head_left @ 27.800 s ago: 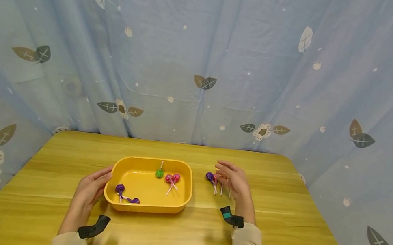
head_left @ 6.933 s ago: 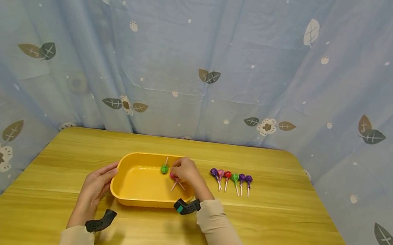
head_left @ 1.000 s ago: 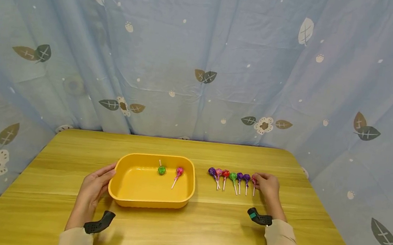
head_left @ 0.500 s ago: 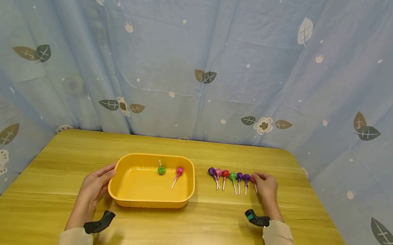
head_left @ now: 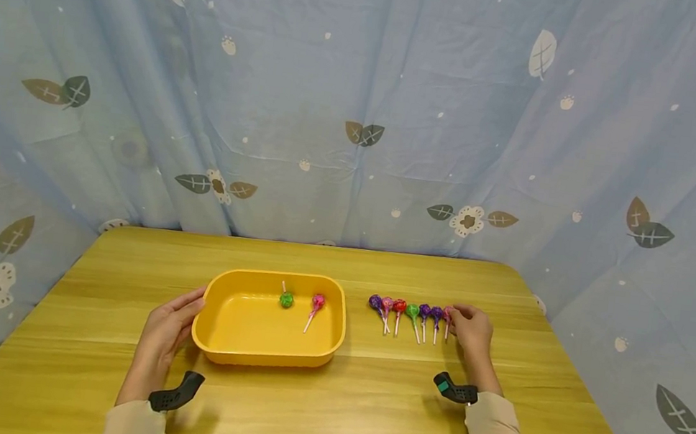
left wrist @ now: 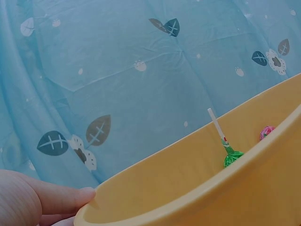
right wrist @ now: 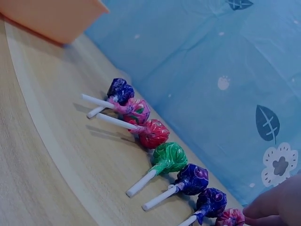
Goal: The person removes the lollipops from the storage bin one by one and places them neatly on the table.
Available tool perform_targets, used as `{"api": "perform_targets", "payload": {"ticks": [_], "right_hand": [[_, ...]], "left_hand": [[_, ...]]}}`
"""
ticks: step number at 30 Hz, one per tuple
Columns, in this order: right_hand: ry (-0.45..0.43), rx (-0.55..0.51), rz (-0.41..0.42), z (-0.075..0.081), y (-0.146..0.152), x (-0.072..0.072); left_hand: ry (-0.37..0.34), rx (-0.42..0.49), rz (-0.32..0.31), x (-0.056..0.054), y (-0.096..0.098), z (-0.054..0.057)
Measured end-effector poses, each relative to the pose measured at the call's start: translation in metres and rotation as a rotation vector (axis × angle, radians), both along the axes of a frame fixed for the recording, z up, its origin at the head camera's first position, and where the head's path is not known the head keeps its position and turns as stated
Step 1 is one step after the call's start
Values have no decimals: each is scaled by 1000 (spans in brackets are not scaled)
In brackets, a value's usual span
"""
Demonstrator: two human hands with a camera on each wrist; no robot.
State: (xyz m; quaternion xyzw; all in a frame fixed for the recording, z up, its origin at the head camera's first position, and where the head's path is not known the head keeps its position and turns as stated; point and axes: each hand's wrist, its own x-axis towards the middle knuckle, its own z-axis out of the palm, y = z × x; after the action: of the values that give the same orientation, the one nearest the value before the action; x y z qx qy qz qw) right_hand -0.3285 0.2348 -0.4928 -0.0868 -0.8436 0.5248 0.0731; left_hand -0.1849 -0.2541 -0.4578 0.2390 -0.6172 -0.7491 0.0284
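Note:
A yellow tray (head_left: pixel 265 360) sits mid-table and holds a green lollipop (head_left: pixel 286 300) and a pink lollipop (head_left: pixel 317 303); both also show in the left wrist view, green lollipop (left wrist: pixel 232 157) and pink lollipop (left wrist: pixel 267 132). My left hand (head_left: pixel 185 309) rests with straight fingers against the tray's left wall, thumb (left wrist: pixel 66 197) at the rim (left wrist: pixel 188 186). To the tray's right lies a row of several lollipops (head_left: pixel 411 312), heads away from me. My right hand (head_left: pixel 464 319) is at the row's right end, fingertips (right wrist: pixel 275 205) pinching the last pink lollipop (right wrist: pixel 230 217).
The wooden table (head_left: pixel 324 409) is ringed by a blue leaf-print curtain (head_left: pixel 362 103) at the back and both sides. The row runs purple (right wrist: pixel 120 90), pink, red (right wrist: pixel 154 133), green (right wrist: pixel 168 157), then two purple. Bare wood lies in front of the tray and the row.
The last pink lollipop, tilted half a second ago, now lies straight in line with the row. My right hand has barely shifted. The left hand and tray have not moved.

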Motion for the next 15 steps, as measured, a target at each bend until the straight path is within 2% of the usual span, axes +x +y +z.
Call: {"api": "perform_targets", "payload": {"ticks": [8,12,15], "right_hand": [[3,-56,-59,12,-1,8],[13,-112,-50,20,-6,12],[31,-116,-25,25,-12,16]], "left_hand": [[20,14,-2,0,0,1],[26,13,-6,1,-1,1],[14,4,-10,0,-1,0]]}}
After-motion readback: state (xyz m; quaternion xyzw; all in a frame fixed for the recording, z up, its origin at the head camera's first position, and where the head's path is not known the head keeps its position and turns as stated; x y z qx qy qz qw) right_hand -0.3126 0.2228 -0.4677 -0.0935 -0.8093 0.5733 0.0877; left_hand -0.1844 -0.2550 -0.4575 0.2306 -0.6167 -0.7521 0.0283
